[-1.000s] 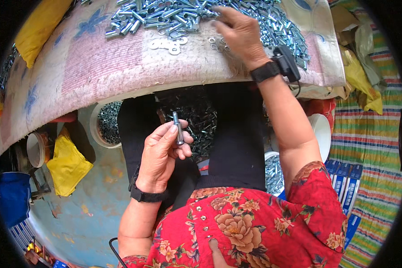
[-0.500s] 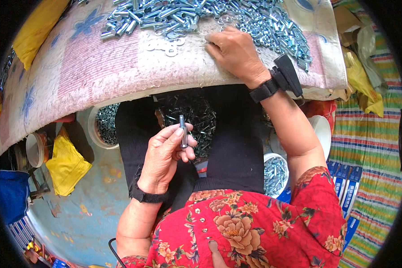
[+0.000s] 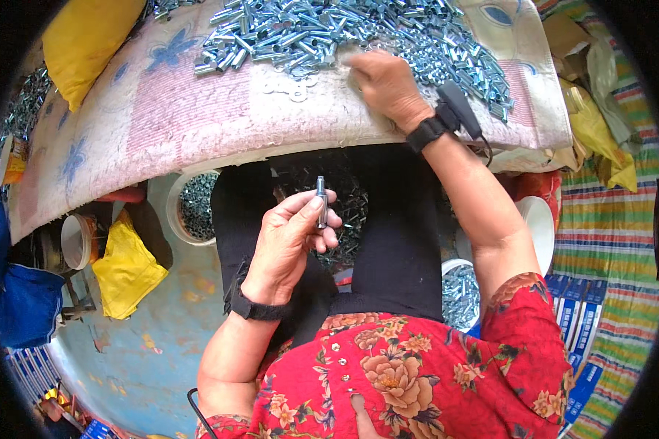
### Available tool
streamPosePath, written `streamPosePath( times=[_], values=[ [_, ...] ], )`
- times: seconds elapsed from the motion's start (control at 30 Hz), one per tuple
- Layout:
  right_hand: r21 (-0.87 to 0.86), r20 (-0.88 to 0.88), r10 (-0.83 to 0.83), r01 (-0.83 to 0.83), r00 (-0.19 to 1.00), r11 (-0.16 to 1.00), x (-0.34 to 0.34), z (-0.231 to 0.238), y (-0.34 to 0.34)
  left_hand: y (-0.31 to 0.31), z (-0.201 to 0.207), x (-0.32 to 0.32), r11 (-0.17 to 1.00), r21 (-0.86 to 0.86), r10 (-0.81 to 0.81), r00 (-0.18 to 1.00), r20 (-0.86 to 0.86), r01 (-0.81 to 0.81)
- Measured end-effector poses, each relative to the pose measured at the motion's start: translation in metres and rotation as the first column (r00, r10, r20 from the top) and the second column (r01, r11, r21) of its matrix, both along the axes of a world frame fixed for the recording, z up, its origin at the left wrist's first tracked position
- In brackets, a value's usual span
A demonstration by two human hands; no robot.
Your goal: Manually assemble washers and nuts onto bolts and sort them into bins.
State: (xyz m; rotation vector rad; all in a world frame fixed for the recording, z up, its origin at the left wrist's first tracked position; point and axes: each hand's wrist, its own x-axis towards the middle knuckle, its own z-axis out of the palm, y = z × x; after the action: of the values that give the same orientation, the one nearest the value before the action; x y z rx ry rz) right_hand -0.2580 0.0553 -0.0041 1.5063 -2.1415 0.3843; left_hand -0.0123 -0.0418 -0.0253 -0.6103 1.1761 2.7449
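Observation:
My left hand (image 3: 289, 234) is raised over my lap, thumb and fingers closed round a metal bolt with a sleeve on it (image 3: 321, 201). The bolt stands nearly upright, its narrower end up. On the cloth-covered table, my right hand (image 3: 389, 86) reaches to the near edge of a large heap. Its fingertips are smeared by motion, so whether they grip anything is unclear. Shiny metal sleeves (image 3: 300, 36) fill the heap's left and middle, with small nuts (image 3: 436, 55) close to my right hand. A few flat washers (image 3: 294, 89) lie just left of that hand.
Below the table's near edge (image 3: 198, 159) are a white bucket of small metal parts (image 3: 174, 212) and dark loose pieces (image 3: 348, 241) between my legs. Another bucket of bolts (image 3: 461, 293) stands right of my lap. Yellow bags (image 3: 128, 271) hang at left; blue boxes (image 3: 582, 314) lie right.
My right hand has shifted a little left and farther along the heap, its fingertips now blurred. The left hand still holds the bolt upright. The whole view has shifted slightly.

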Motion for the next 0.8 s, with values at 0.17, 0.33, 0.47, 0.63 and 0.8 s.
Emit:
streamPosePath(
  times=[0.17, 0.33, 0.47, 0.63, 0.8],
  values=[
    [-0.441, 0.874, 0.377, 0.174, 0.306, 0.881, 0.064, 0.034, 0.023, 0.001, 0.005, -0.012, 0.967, -0.255, -0.007, 0.991, -0.133, -0.028],
    [-0.478, 0.870, 0.442, 0.155, 0.217, 0.865, 0.107, 0.031, 0.043, 0.013, 0.013, -0.023, 0.900, -0.430, -0.032, 0.976, -0.214, -0.065],
    [-0.497, 0.866, 0.480, 0.155, 0.139, 0.854, 0.113, 0.022, 0.051, 0.021, 0.010, -0.025, 0.855, -0.503, -0.020, 0.962, -0.274, -0.125],
    [-0.513, 0.801, 0.580, 0.332, -0.145, 0.791, 0.124, 0.020, 0.054, 0.021, 0.003, -0.029, 0.654, -0.710, -0.111, 0.895, -0.432, -0.262],
    [-0.507, 0.815, 0.575, 0.393, -0.073, 0.767, 0.131, 0.021, 0.060, 0.028, 0.013, -0.032, 0.783, -0.588, -0.060, 0.916, -0.396, -0.203]
  ],
)
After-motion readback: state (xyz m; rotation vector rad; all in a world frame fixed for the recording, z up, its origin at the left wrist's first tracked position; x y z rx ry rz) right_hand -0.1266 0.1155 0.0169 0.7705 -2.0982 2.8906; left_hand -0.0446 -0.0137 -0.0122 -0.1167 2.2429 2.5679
